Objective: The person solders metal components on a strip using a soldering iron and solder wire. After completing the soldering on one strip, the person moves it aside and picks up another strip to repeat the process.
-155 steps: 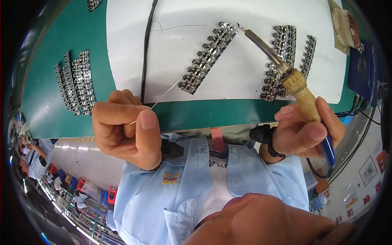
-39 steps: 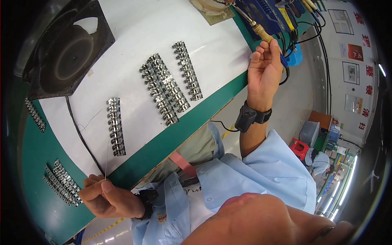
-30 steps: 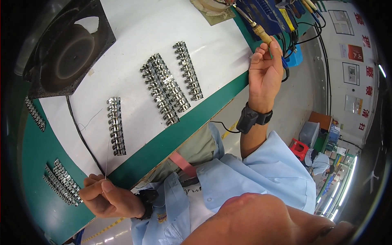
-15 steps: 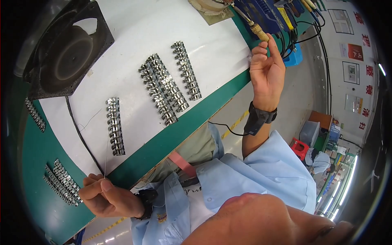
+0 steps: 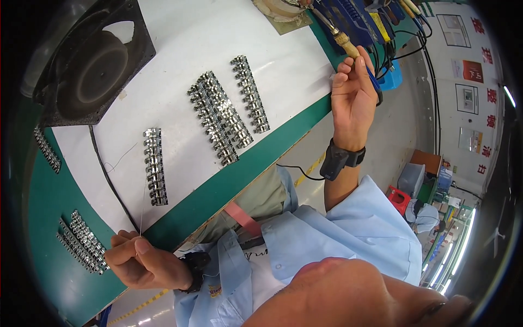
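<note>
- The left hand had its grip closed, thumb against finger, on a wire, hair-thin, silvery and nearly straight.
- The wire rose from the fingertips to the left edge of the near strip; whether it touched could not be told.
- That strip lay on the sheet, well left of the others: shiny metal, narrow, faintly bowed, toothed along its left side.
- The right hand had its grip closed on the iron, at the rear of its handle: rough, tan and barrel-shaped, with a slim metal shaft ahead and a blue tail behind.
- The iron's tip was at the dish, round with a crusted pale rim; exact contact was too small to tell.
- Two middle strips lay side by side, a right strip just beside them, all glossy and toothed.
- The sheet was white and flat, the surface under it smooth green.
- The fan was matt black, square-framed, with a round hub.
- Against the oldest frame, the iron had left the near strip's upper end for the dish, and the view had swung, bringing in the fan; the left hand kept its pinch.
</note>
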Demonstrator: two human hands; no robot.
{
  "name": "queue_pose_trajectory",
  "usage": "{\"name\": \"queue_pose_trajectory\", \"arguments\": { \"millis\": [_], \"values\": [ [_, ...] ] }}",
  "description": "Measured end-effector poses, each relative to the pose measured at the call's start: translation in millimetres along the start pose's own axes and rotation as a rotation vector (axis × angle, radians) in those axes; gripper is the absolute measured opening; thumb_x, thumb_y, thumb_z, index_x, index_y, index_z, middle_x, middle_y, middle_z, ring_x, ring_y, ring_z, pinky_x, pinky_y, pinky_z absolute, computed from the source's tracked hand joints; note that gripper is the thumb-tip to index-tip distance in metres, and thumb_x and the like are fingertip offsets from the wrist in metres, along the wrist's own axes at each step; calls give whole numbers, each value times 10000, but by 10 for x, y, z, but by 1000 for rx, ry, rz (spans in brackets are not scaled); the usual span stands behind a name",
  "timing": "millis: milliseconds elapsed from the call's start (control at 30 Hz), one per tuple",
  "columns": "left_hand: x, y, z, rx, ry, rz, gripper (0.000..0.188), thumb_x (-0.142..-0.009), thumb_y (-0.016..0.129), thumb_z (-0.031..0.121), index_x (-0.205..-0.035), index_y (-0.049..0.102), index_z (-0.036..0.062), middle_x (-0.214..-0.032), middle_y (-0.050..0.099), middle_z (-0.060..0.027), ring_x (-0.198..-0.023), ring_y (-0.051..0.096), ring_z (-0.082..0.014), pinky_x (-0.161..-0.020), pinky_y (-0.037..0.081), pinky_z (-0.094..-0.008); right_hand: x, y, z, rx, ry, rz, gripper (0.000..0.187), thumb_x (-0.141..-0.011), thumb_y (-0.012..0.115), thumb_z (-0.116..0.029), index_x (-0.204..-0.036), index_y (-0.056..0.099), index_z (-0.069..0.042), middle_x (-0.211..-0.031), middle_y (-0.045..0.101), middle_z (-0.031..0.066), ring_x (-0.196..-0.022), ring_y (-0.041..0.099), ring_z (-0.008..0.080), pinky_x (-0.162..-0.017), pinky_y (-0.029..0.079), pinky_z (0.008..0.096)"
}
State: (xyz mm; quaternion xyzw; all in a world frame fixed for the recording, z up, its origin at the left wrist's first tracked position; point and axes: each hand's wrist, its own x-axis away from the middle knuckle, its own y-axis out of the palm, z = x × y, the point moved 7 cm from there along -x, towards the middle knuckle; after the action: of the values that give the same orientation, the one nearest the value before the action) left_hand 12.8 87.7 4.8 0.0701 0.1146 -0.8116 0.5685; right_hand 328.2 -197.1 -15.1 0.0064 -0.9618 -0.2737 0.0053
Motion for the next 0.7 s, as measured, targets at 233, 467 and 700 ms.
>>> {"name": "queue_pose_trajectory", "arguments": {
  "millis": [233, 467, 700],
  "values": [
    [-3, -7, 9, -32, 31, -20, 186, -794, 548, -22, -697, 414, 63, -649, 303, 19, -654, 288, -110, -595, 232, -247, 140, 123, -10, 140, -119, 7, 326, -927, 569, -98, -1232, 513, 4, -913, 604, 90, -798, 572, 121, -649, 504, 213],
    [-24, 1, 16, -5, 58, -20, 219, -821, 601, 44, -714, 411, 33, -616, 315, 9, -583, 288, -95, -533, 214, -250, 426, 307, -48, 361, -308, -63, 322, -927, 579, -142, -1199, 512, 18, -812, 597, 96, -659, 564, 118, -512, 487, 215],
    [-37, -15, 10, -2, 76, -6, 191, -803, 637, 13, -732, 460, 29, -574, 364, 28, -554, 288, -72, -525, 220, -241, 875, 651, 138, 468, -388, -230, 331, -918, 602, -211, -1131, 518, 27, -696, 581, 125, -480, 533, 133, -383, 464, 242]
  ]
}}
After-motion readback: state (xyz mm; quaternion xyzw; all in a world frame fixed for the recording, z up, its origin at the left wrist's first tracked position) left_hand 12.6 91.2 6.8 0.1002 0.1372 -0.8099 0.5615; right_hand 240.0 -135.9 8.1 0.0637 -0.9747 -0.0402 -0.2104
